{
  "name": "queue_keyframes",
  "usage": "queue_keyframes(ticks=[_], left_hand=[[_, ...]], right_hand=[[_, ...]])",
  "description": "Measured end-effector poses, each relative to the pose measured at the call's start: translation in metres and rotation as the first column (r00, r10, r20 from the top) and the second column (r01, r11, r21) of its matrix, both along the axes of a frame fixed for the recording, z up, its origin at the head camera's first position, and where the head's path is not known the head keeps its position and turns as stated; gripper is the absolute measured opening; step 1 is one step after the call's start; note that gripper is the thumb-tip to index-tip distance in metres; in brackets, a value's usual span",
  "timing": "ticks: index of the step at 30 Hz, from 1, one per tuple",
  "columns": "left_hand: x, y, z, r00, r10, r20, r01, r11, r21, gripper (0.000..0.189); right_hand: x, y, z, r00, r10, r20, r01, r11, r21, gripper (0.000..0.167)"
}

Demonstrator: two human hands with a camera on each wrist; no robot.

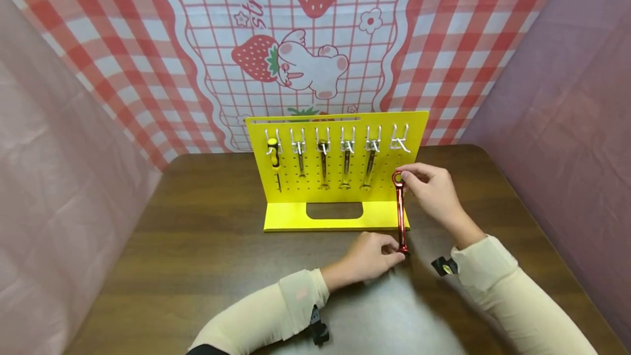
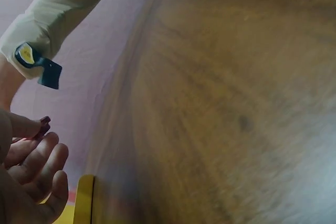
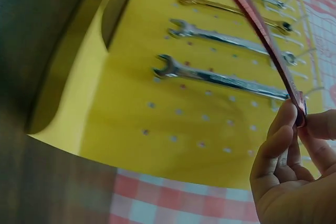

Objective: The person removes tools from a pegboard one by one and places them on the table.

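A red combination wrench (image 1: pixel 400 212) stands nearly upright in front of the right end of a yellow pegboard (image 1: pixel 296 212). Its ring end is at the top, pinched between thumb and fingers of my right hand (image 1: pixel 434 190). Down at the lower end, my left hand (image 1: pixel 370 256) pinches the wrench just above the table. In the right wrist view the red wrench (image 3: pixel 262 30) slants across the board, with the right hand (image 3: pixel 294 166) at its ring end. The left wrist view shows only a bit of red between thumb and finger of the left hand (image 2: pixel 37 166).
A yellow-and-black screwdriver (image 1: pixel 274 155) and several wrenches (image 1: pixel 371 163) hang from the board's hooks. The rightmost hook (image 1: pixel 400 141) carries nothing. The board stands on a brown wooden table (image 1: pixel 207 245), before a red-and-white checked cloth (image 1: pixel 458 26).
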State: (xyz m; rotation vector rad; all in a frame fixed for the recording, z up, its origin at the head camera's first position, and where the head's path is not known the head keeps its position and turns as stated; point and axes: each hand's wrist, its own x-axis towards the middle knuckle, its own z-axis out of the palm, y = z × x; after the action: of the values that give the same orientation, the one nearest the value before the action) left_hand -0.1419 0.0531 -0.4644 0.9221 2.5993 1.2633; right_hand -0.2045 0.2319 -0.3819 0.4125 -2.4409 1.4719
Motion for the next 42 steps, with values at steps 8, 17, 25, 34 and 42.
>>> queue_keyframes(ticks=[8, 17, 25, 34, 42], left_hand=[[0.017, -0.002, 0.005, 0.997, -0.054, 0.06, 0.06, 0.994, -0.088, 0.015], [0.029, -0.009, 0.007, 0.994, -0.051, 0.096, 0.069, 0.979, -0.191, 0.02], [0.036, -0.01, 0.002, 0.995, -0.1, 0.021, 0.101, 0.931, -0.349, 0.029], [0.047, -0.002, -0.004, 0.994, -0.105, -0.016, 0.087, 0.894, -0.439, 0.036], [0.053, 0.0, -0.003, 0.988, -0.142, -0.067, 0.087, 0.852, -0.516, 0.04]], right_hand=[[0.0, -0.002, -0.019, 0.977, 0.07, 0.2, -0.067, 0.997, -0.021, 0.023], [0.002, -0.002, -0.034, 0.944, 0.09, 0.317, -0.094, 0.996, -0.001, 0.022], [0.011, -0.001, -0.051, 0.922, 0.11, 0.372, -0.113, 0.993, -0.013, 0.019], [0.023, 0.001, -0.068, 0.911, 0.118, 0.394, -0.119, 0.993, -0.021, 0.018], [0.028, 0.002, -0.077, 0.897, 0.113, 0.427, -0.125, 0.992, -0.001, 0.017]])
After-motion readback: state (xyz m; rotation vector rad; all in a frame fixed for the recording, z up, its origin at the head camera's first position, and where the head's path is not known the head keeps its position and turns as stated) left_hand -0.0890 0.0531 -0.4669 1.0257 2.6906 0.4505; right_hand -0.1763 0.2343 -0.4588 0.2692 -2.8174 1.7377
